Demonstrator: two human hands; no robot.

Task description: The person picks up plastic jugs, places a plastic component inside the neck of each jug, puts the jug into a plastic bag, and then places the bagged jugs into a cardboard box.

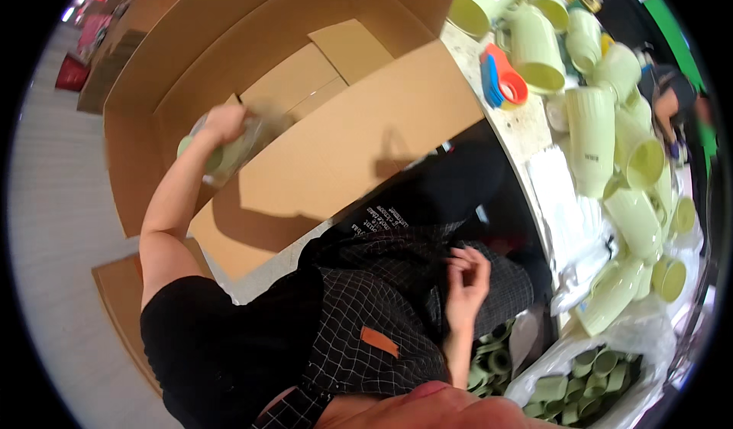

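Over the left end of a large open cardboard box point(343, 139), my left hand point(226, 121) is closed on a clear plastic bag point(237, 158). Something pale green shows inside the bag, but motion blur hides its exact shape. My right hand point(469, 278) is held near my checked apron point(347, 314), fingers loosely bent and apart, with nothing in it. To the right, a table point(527, 127) bears several pale green pitchers point(592, 142), some upright and some lying over one another.
Red, blue and yellow plastic pieces point(504, 81) lie by the pitchers, near white plastic bags point(556, 200). Below the table's near end, a clear bag point(649, 337) holds several small green cups point(592, 383). Another person point(672, 104) is at the far right. Flattened cardboard point(126, 299) lies on the left.
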